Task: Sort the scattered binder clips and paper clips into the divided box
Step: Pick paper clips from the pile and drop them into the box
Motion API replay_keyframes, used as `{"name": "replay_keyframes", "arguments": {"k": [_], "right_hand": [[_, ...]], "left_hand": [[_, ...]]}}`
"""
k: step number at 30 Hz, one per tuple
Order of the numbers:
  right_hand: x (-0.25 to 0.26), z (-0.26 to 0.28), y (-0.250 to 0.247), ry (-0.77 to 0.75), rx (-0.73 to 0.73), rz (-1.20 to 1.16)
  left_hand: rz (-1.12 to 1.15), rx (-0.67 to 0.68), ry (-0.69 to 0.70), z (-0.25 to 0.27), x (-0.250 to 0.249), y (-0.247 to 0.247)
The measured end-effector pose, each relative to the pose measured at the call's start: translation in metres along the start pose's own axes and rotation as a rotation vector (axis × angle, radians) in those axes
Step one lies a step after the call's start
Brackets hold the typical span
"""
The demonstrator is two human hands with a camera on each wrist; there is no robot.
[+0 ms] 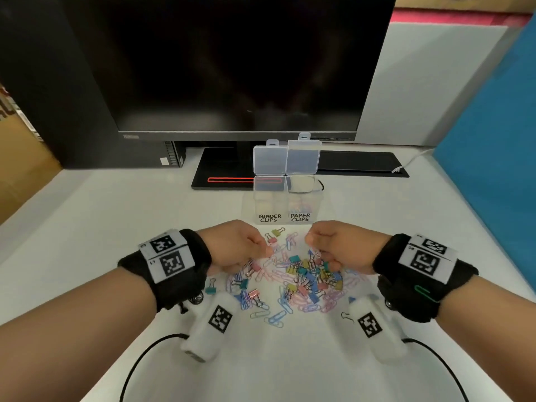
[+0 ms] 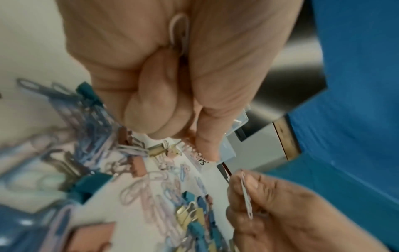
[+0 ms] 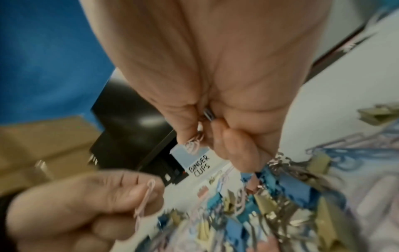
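A large dark monitor [image 1: 240, 65] fills the far side of the white desk [image 1: 87, 216], with a blue panel [image 1: 493, 158] standing along your right. In front of the monitor's base sits the clear divided box [image 1: 285, 198], both lids tipped up and back so the two compartments are open from above; the hand-lettered labels face you, "binder clips" on the left compartment and "paper clips" on the right, so you can read where each kind belongs. Just beside the box, on your side of it, lies the heap of mixed clips [image 1: 301, 280], pastel paper clips tangled with small coloured binder clips, spread between your wrists and still large, so the sorting looks far from finished. Your left hand [image 1: 235, 248] hovers over the heap's left edge with its fingers curled into the palm, and it holds a pale pink paper clip [image 3: 146, 197] pinched between thumb and forefinger, with another tucked deeper in the fist. Your right hand [image 1: 339, 248] hovers over the heap's right side, fingers likewise curled tight, clamped on a few paper clips [image 3: 194, 145] whose loops poke out of the fist. Gathering several in each closed hand probably saves trips; both handfuls look bound for the right compartment.
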State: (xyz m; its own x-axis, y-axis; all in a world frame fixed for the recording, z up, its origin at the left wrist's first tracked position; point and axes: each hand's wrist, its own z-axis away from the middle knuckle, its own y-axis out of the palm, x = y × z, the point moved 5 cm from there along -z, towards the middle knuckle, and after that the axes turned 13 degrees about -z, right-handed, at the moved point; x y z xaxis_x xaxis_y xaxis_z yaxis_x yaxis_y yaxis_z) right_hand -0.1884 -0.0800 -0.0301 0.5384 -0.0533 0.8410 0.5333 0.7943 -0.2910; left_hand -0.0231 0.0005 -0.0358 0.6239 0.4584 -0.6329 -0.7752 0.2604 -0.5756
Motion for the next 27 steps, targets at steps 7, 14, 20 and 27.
{"name": "replay_keyframes", "arguments": {"k": [7,14,20,27], "right_hand": [[-0.013,0.009,-0.007,0.108,-0.01,-0.663],[-0.018,0.003,-0.008,0.14,0.004,-0.756],[-0.013,0.004,-0.011,0.212,0.113,-0.723],[0.04,-0.007,-0.053,0.122,-0.008,-0.771]], "left_hand": [[0.38,0.154,-0.081,-0.002,-0.005,0.009],[0.528,0.177,-0.092,-0.007,-0.016,0.01],[0.516,0.211,-0.098,-0.012,-0.015,0.016],[0.522,0.211,-0.01,-0.02,-0.039,-0.001]]}}
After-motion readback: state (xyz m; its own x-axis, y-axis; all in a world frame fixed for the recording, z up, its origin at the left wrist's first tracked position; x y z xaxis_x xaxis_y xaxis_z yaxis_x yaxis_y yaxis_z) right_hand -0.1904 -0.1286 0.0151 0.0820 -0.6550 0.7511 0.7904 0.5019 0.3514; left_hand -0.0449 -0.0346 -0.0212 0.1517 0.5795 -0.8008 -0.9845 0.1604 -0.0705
